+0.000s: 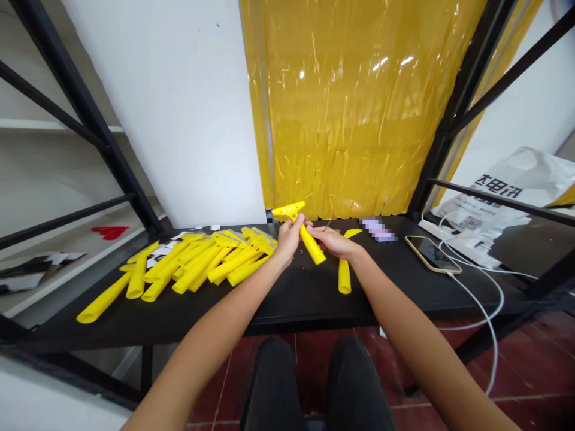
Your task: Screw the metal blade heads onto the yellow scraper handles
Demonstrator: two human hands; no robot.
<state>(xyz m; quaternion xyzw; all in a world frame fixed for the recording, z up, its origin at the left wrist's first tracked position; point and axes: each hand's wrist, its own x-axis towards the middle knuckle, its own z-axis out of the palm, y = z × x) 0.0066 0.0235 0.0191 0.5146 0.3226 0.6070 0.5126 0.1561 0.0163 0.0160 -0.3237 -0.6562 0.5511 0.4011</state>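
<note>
My left hand [288, 240] is closed around a yellow plastic scraper [315, 250], near where its handle meets the wide head. The head points up and left, and the hollow-looking handle slants down to the right. My right hand [336, 243] is pinched close against the handle; a thin dark stick-like piece [329, 224] shows above its fingers, but what the fingertips grip is hidden. Beneath my right wrist lies another yellow scraper [344, 278], partly covered. To the left, several yellow scrapers [197, 266] lie in an overlapping row, some with grey blades.
Everything rests on a black shelf table [287, 299] between black metal posts. At the right are a phone [432, 254] with a white cable [487, 323] and a white plastic bag [507, 197]. A blurred-out purple item [378, 229] lies near the yellow film [350, 120] at the back.
</note>
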